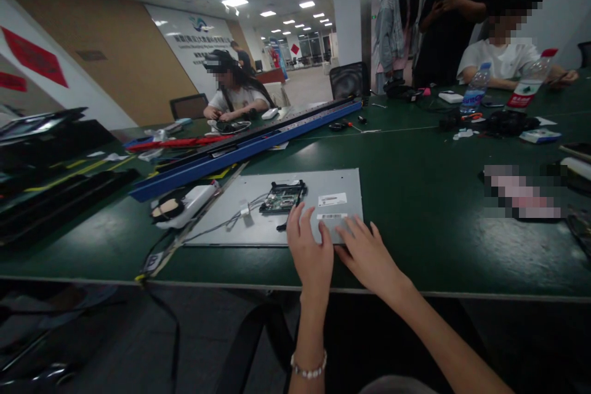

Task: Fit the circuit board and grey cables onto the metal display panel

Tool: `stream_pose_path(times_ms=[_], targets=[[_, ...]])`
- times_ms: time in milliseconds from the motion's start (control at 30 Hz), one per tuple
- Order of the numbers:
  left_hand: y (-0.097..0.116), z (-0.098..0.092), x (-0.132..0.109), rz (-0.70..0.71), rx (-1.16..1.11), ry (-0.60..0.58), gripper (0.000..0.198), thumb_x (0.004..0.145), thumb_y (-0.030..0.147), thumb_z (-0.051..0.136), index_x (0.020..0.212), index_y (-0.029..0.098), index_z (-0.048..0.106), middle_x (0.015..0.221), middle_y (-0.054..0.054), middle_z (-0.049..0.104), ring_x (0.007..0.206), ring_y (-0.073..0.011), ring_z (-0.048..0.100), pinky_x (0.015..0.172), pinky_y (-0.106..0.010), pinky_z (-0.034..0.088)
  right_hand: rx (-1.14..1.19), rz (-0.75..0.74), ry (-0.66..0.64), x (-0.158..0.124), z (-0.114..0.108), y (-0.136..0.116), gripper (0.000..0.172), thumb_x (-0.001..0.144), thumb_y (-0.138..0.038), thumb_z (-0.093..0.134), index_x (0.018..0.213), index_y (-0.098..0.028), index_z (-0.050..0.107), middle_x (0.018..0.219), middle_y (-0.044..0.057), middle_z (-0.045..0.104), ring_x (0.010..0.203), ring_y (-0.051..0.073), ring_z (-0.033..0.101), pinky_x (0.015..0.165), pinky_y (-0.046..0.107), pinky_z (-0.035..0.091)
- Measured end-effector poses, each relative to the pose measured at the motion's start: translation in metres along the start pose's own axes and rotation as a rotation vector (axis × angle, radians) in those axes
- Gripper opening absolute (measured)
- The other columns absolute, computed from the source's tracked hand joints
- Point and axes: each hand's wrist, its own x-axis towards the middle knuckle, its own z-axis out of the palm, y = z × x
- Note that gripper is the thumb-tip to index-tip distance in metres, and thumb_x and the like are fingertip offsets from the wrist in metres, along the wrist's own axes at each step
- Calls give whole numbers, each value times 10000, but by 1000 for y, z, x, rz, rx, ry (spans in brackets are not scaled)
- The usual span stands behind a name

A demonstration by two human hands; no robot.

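**Q:** Head camera view: where are the hands, and what are they on?

**A:** Both rest flat on the near edge of a grey metal panel point(295, 221) lying on a dark green surface point(429, 215). The left hand point(310, 252), with a bead bracelet point(308, 370) on its wrist, has its fingers point(295, 221) spread and extended, gripping nothing. The right hand point(367, 252) lies just beside it, fingers likewise open and pressed on the panel's near right corner, holding nothing.

**Q:** What sits on the panel?

**A:** A small circuit board point(282, 196) near its middle, just beyond the left fingertips, with thin white wires point(231, 217) trailing left. Two white labels point(332, 199) lie to the right of the board.

**Q:** What surrounds it?

**A:** Touching the panel's left edge is a thin metal strip point(203, 215) running diagonally. Beside that sits a white adapter point(182, 206) with a black cable point(159, 271) that drops over the surface edge. Behind the panel, a long blue rail point(244, 148) crosses from left to centre. Black trays point(55, 197) are stacked at far left.

**Q:** Anyone else nearby?

**A:** One seated person point(233, 95) works at the far side. At upper right, two people stand and one sits, with water bottles point(475, 89) and small tools near them, well apart from the panel.
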Motion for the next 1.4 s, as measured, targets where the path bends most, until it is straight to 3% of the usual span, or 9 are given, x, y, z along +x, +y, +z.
stream_pose_path(times_ms=[133, 300, 533, 667, 800, 867, 1000, 1233, 1400], targets=[[-32, -8, 5, -21, 274, -192, 471, 862, 259, 559, 1319, 149, 527, 1466, -204, 433, 1407, -388, 312, 1096, -600, 301, -17, -34, 41, -7, 6, 3, 428, 987, -322, 394, 1369, -186, 531, 1514, 148, 425, 1434, 329, 298, 1140, 580, 239], [-61, -15, 1, -110, 497, -354, 645, 891, 441, 531, 1399, 52, 448, 1428, -316, 429, 1338, -437, 406, 1035, -638, 330, -29, -31, 28, -7, 8, 2, 456, 992, -332, 372, 1403, -188, 507, 1535, 149, 396, 1446, 328, 273, 1144, 582, 228], [-64, 3, 17, -160, 751, -617, 757, 938, 504, 445, 1492, 4, 319, 1499, -320, 329, 1388, -423, 342, 1100, -534, 298, -44, -10, -110, 14, 6, 10, 622, 972, -482, 386, 1495, -146, 386, 1604, 194, 221, 1477, 362, 151, 1156, 547, 186], [-59, 24, 45, -259, 817, -702, 808, 937, 570, 398, 1519, 26, 264, 1511, -303, 321, 1385, -426, 342, 1090, -515, 310, -89, -1, -247, 49, -4, 21, 749, 950, -579, 361, 1531, -108, 301, 1616, 204, 159, 1481, 380, 104, 1163, 552, 136], [-60, 44, 80, -320, 841, -819, 792, 923, 561, 422, 1495, 24, 314, 1449, -316, 409, 1314, -432, 438, 1013, -498, 397, -103, 11, -339, 72, -12, 31, 784, 943, -615, 330, 1554, -132, 236, 1634, 171, 91, 1488, 365, 68, 1168, 534, 120], [-66, 52, 95, -289, 860, -806, 652, 955, 406, 404, 1456, -9, 360, 1378, -331, 477, 1251, -398, 515, 970, -461, 437, -97, 13, -343, 74, -12, 33, 793, 946, -629, 295, 1561, -137, 207, 1637, 169, 57, 1491, 357, 39, 1170, 522, 116], [-91, 67, 118, -211, 904, -639, 472, 939, 120, 300, 1359, -39, 445, 1272, -332, 543, 1155, -335, 597, 895, -403, 483, -71, 0, -316, 70, -8, 34, 803, 949, -642, 243, 1563, -128, 187, 1635, 185, 35, 1493, 351, 11, 1173, 516, 88], [-121, 79, 137, -279, 880, -596, 374, 919, 108, 350, 1225, 34, 551, 1178, -283, 586, 1063, -325, 634, 824, -386, 503, -47, 3, -330, 70, -6, 36, 821, 936, -674, 219, 1568, -153, 175, 1642, 155, 5, 1495, 330, -30, 1175, 514, 52], [-129, 82, 135, -202, 876, -453, 368, 940, 125, 308, 1208, 82, 556, 1200, -257, 562, 1088, -344, 588, 831, -416, 489, -46, -1, -302, 69, -5, 36, 815, 936, -666, 220, 1560, -143, 209, 1640, 166, 37, 1495, 338, 0, 1173, 516, 69]])
